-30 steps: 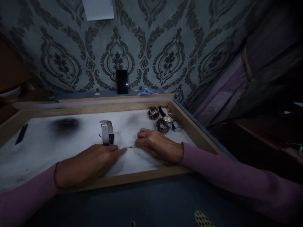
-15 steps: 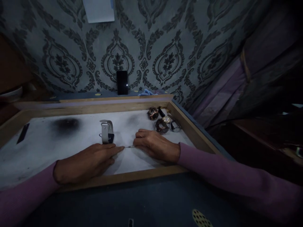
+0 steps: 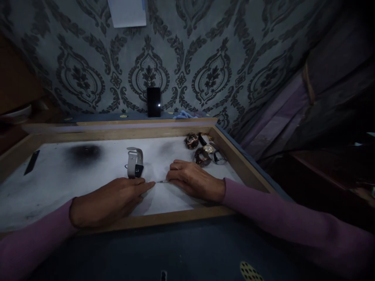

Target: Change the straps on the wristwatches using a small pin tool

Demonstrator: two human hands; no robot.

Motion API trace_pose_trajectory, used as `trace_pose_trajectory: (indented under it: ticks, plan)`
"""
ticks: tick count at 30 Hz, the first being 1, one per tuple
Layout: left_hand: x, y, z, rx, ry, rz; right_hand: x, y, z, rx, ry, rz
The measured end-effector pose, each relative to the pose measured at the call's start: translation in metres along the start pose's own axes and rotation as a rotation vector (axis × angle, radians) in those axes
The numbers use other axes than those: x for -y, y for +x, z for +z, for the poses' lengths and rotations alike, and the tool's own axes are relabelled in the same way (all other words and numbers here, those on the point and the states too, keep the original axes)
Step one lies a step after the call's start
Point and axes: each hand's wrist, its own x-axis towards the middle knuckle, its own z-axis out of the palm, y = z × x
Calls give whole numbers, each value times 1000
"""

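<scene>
My left hand (image 3: 113, 201) rests low in a shallow wooden tray (image 3: 187, 214), its index finger stretched to the right and the others bent beneath. Whatever those fingers hold is hidden. Just behind the knuckles, a watch with a grey strap (image 3: 131, 164) and dark case stands on edge, its lower part covered by the hand. My right hand (image 3: 190, 177) is closed around a slim metal-tipped tool (image 3: 162, 181), whose thin end points left at the left fingertip. Most of the tool is hidden in the grip.
Several wristwatches (image 3: 202, 156) lie in the tray's back right corner. A dark flat strip (image 3: 31, 162) lies at the left. Behind the tray, a black phone (image 3: 154, 102) leans on the patterned wall beside a blue cloth (image 3: 184, 114). A purple curtain (image 3: 281, 113) hangs on the right.
The whole view has shifted slightly, so everything appears a little further right. Both hands keep nearly the same pose, and the tool tip still meets the left fingertip area.
</scene>
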Motion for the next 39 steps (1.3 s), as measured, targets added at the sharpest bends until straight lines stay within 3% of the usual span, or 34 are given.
trace_pose_trajectory:
  ticks: [16, 30, 35, 39]
  plan:
    - [-3, -1, -3, -38, -70, 0, -1, 2, 6, -40, 53, -3]
    - [-6, 1, -1, -314, -160, -197, 9, 5, -7, -90, 513, 180]
    - [-8, 6, 2, -311, -125, -81, 26, 10, -13, -67, 619, 198]
    - [-11, 7, 0, -327, -226, -66, 35, 12, -9, -106, 895, 323]
